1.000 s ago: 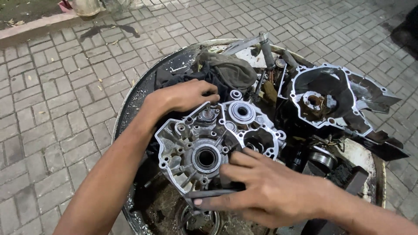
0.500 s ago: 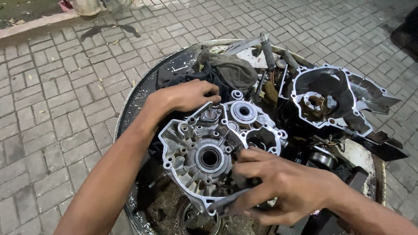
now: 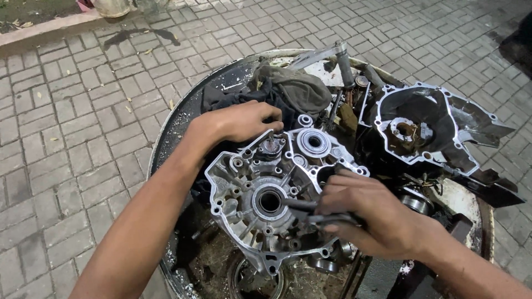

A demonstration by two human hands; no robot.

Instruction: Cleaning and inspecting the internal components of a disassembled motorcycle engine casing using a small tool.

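A silver engine crankcase half (image 3: 260, 188) with a round bearing bore lies on a grimy round basin (image 3: 172, 124). My left hand (image 3: 244, 120) rests on the case's upper left edge, fingers curled over it. My right hand (image 3: 366, 213) sits over the case's lower right side, fingers closed on a dark slim tool (image 3: 302, 206) that points toward the central bore.
A second crankcase half (image 3: 426, 127) lies at the upper right of the basin. A dark rag (image 3: 288, 88) and a metal lever (image 3: 332, 55) lie at the back. Black parts (image 3: 487, 185) stick out at the right. Brick paving (image 3: 66, 127) surrounds the basin.
My right hand has moved from the case's lower front edge up toward its middle, bringing the dark tool near the central bore. My left hand has stayed on the upper edge.
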